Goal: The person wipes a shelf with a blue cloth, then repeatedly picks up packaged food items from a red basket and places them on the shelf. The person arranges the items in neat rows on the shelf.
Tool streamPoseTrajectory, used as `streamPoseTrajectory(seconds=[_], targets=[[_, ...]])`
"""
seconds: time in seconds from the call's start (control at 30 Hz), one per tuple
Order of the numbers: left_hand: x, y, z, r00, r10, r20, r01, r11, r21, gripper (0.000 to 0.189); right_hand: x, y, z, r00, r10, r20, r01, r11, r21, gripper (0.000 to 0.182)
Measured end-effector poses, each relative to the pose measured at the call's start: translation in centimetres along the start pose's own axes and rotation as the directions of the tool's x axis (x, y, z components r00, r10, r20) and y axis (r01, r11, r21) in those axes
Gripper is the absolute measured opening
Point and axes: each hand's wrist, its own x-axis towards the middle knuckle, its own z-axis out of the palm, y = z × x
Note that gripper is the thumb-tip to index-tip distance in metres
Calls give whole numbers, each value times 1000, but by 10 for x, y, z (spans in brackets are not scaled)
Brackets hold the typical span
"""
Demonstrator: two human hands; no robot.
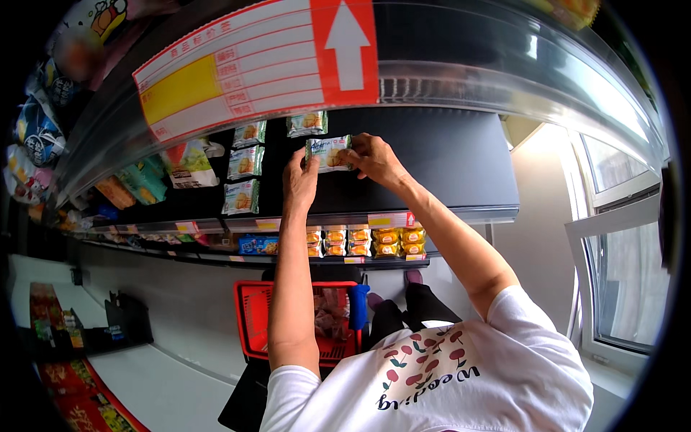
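Note:
My left hand [302, 175] and my right hand [377, 162] hold a green and white packet of biscuits [330, 153] between them, over a dark shelf [432, 162]. The left grips its left edge; the right has thumb and fingers on its right edge. Behind it lies a similar packet [307, 123], partly cut off by the shelf edge above. To the left, a column of matching packets [241, 196] runs front to back on the same shelf.
A clear shelf edge with a large price label [237, 65] hangs close above. Packaged cakes [386, 242] stand on the shelf below. A red shopping basket [253, 318] holding packets is beneath my left arm. Other snack bags [189, 164] sit left; a window [626, 281] is at right.

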Motion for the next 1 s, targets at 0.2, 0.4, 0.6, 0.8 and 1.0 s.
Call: streamPoseTrajectory(seconds=[0.2,0.4,0.6,0.8,1.0], targets=[[7,-10,-12,999,-37,31,33,994,103,46,6,-7,9,998,17,60,-17,1000,-7,45],[11,-14,-4,995,89,-41,-80,980,182,43,6,-8,7,999,32,24,-32,999,-3,44],[14,-18,-9,996,93,-12,-90,980,175,46,1,-13,5,1000,17,-4,-17,999,-35,47],[26,-17,-16,985,107,-134,-92,989,117,52,23,-8,-16,968,-166,-189,141,980,-142,38],[71,-19,-20,970,120,-210,-114,993,38,43,69,5,-1,919,-340,-200,349,937,10,28]])
